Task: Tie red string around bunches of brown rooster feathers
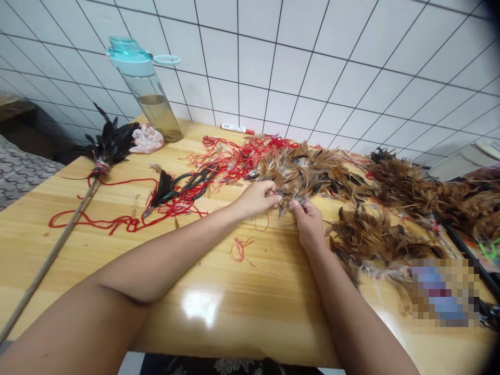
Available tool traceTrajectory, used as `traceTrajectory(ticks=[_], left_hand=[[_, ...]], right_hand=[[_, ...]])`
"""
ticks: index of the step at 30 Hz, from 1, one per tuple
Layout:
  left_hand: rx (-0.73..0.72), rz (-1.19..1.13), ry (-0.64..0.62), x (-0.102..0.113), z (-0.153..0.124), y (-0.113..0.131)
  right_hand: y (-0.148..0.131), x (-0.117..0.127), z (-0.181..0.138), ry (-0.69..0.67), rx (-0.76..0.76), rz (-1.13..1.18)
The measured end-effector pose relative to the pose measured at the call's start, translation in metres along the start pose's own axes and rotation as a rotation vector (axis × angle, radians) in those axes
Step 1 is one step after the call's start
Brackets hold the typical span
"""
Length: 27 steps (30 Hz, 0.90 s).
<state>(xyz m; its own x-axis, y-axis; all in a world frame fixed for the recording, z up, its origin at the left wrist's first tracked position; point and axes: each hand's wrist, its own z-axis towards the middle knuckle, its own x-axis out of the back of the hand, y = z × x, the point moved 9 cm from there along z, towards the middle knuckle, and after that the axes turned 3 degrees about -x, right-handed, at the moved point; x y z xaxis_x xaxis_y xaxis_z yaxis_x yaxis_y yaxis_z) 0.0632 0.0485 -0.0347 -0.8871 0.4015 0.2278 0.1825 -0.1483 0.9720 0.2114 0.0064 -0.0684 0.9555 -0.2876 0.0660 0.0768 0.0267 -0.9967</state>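
Observation:
My left hand [260, 199] is closed in a pinch at the near edge of a pile of brown feathers [308, 166], on the tips of a few feathers. Just to its right, my right hand [311, 223] pinches the quill ends of feathers between thumb and fingers. Some of these feathers [287, 200] show between the two hands; which exact ones each hand grips is hard to see. A tangle of red string [250, 153] lies behind and left of the pile. A small loop of red thread [241, 251] rests on the wooden table [234, 307] below my hands.
On the left lies a stick [50, 260] with black feathers [111, 138] bound at its end. A water bottle [156, 109], crumpled pinkish tissue [147, 139] and marker [236, 128] stand or lie near the tiled wall [258, 67]. More feather bundles [383, 229] spread at right, beside a blurred-out patch.

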Motion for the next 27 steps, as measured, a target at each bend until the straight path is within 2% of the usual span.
traceTrajectory(ticks=[4, 8, 17, 23, 25, 27], left_hand=[[0.045, -0.206, -0.037, -0.011, -0.003, -0.002], [0.056, -0.248, -0.043, -0.015, -0.004, -0.003], [-0.092, 0.001, 0.003, -0.010, -0.003, 0.005], [-0.129, 0.090, 0.024, -0.006, -0.004, 0.013], [-0.207, 0.212, 0.032, -0.002, -0.004, 0.016], [-0.345, 0.409, 0.010, -0.004, -0.006, 0.022]], right_hand=[[-0.002, -0.004, 0.000, -0.026, -0.002, -0.006], [-0.005, -0.007, 0.000, -0.069, 0.018, -0.035], [-0.008, -0.011, 0.001, -0.124, 0.066, -0.145], [-0.006, -0.008, 0.000, -0.082, -0.009, 0.035], [-0.003, -0.002, 0.002, -0.036, -0.055, 0.098], [0.000, 0.006, 0.004, 0.016, -0.095, 0.167]])
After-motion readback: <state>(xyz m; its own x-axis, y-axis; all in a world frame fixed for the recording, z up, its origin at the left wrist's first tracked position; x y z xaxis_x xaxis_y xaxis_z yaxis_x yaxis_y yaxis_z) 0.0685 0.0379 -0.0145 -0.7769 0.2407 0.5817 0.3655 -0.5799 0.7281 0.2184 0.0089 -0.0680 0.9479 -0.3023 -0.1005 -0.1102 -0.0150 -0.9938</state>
